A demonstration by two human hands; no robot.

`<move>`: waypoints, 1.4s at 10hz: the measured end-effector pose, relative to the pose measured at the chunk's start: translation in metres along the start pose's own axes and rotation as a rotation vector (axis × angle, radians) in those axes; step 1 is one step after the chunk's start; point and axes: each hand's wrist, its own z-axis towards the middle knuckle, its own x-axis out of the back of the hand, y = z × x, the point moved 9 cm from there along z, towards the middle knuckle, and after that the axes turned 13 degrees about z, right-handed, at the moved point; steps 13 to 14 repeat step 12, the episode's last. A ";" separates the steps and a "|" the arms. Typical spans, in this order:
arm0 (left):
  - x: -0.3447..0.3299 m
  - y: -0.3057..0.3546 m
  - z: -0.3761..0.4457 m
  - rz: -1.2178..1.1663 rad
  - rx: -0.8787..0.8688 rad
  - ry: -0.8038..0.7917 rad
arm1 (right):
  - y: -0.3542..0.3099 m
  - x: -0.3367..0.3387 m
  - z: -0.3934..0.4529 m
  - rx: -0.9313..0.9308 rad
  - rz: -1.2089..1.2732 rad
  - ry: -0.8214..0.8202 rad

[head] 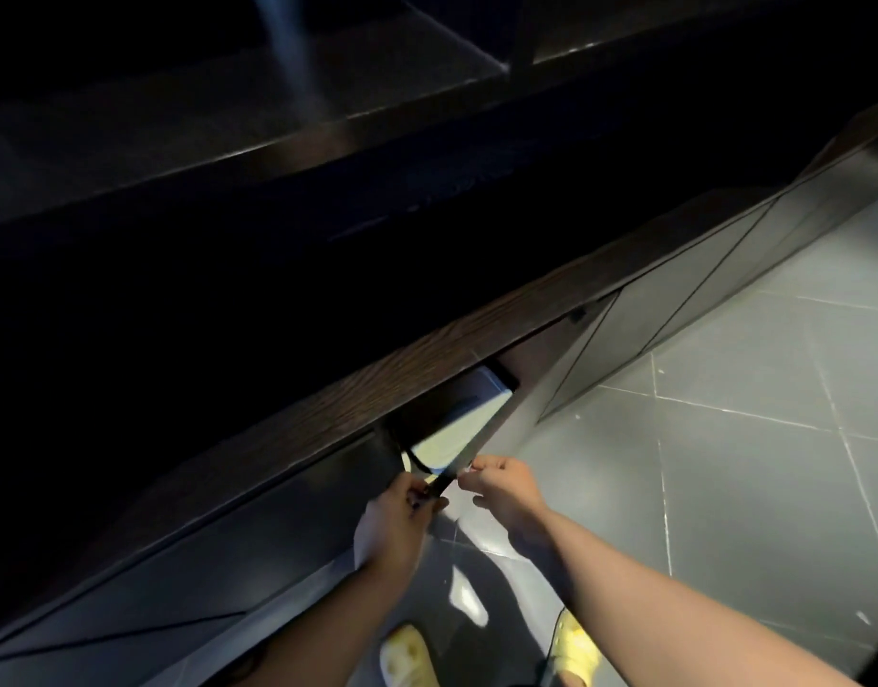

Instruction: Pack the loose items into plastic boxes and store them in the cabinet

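A plastic box with a pale, see-through top and a black rim sits in the open lower cabinet, just under the dark wooden counter edge. My left hand grips the box's black rim at its near corner. Just to the right, my right hand has its fingers curled at the near edge of the box and the grey cabinet door. I cannot tell which of the two it holds. The box's contents are hidden.
A dark wooden counter runs diagonally above the cabinet fronts. Shut grey cabinet doors continue to the right. The grey tiled floor lies at the right. My feet in yellow slippers stand below.
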 end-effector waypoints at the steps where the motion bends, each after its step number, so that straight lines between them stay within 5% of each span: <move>1: 0.017 -0.008 0.015 0.024 0.041 0.083 | -0.006 -0.019 0.011 -0.070 0.043 -0.077; 4: 0.028 -0.019 0.049 -0.025 0.178 0.103 | -0.007 -0.072 0.030 -0.195 0.260 -0.208; 7: 0.031 -0.013 0.058 -0.023 0.075 0.091 | -0.012 -0.080 0.051 -0.191 0.244 -0.186; 10: 0.027 -0.017 0.053 -0.131 0.099 0.089 | -0.020 -0.076 0.056 -0.243 0.085 -0.296; 12: 0.015 0.000 0.037 -0.169 0.040 0.059 | -0.026 -0.049 0.030 -0.056 -0.291 -0.252; 14: 0.015 0.000 0.037 -0.169 0.040 0.059 | -0.026 -0.049 0.030 -0.056 -0.291 -0.252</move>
